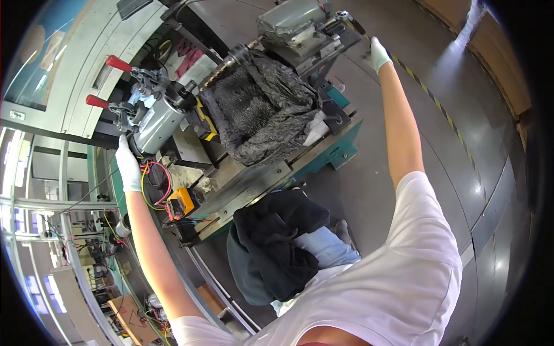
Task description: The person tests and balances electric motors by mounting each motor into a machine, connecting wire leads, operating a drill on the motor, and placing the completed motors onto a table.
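My left hand [128, 164], in a white glove, is at the back end of a grey cylindrical motor [156, 128]. Its visible fingers look stretched out along the motor's side; the rest are hidden. Two toggle clamps with red handles [119, 63] stand beside the motor. My right hand [380, 55], also gloved in white, reaches far out by the end of a dark lever [356, 24] on the bench's far end. Whether its fingers close on the lever I cannot make out. Between my hands a bristly spiral rod [218, 75] runs over a box lined with crumpled black plastic [262, 109].
A second, plastic-wrapped motor [291, 22] sits at the far end. Coloured wires [158, 183] loop near a yellow-orange device [182, 202]. Dark cloth [277, 242] lies over my lap, close to the bench's front edge [254, 196]. Striped tape [441, 106] crosses the floor at right.
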Action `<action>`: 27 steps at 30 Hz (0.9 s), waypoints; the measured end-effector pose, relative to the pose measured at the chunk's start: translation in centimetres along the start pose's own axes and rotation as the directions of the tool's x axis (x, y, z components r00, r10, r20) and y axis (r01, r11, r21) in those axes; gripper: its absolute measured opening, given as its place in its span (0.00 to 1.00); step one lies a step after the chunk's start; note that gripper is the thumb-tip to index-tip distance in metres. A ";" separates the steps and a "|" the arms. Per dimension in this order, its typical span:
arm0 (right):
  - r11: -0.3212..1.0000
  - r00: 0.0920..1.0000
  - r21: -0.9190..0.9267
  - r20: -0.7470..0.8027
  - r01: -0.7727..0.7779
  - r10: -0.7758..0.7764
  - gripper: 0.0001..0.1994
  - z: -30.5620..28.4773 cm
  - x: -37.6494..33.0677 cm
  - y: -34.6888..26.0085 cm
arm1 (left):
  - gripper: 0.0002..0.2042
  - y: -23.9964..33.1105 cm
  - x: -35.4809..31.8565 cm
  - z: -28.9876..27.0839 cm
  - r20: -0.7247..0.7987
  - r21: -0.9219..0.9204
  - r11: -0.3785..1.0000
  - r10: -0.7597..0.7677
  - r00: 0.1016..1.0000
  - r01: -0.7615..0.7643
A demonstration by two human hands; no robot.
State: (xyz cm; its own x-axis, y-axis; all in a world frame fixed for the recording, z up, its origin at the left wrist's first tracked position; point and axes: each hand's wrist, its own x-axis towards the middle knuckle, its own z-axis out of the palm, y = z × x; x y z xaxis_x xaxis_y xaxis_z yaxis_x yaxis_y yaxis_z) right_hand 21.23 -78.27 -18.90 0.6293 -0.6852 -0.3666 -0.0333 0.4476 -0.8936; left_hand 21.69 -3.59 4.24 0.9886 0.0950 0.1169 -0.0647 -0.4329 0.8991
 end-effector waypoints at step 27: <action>0.802 0.712 0.209 0.375 0.559 -0.594 0.14 15.5 -2.8 -19.4 | 0.24 0.0 -0.9 -1.3 -0.283 0.462 0.881 0.255 0.925 -0.102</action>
State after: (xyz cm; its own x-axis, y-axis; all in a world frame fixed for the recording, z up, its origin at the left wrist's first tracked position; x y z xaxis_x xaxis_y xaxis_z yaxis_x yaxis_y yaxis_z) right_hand 32.12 -76.13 3.44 0.7591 -0.5379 0.3667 0.4873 0.0960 -0.8680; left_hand 20.65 -2.53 4.66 0.8590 0.2311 0.4568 -0.0946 -0.8053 0.5853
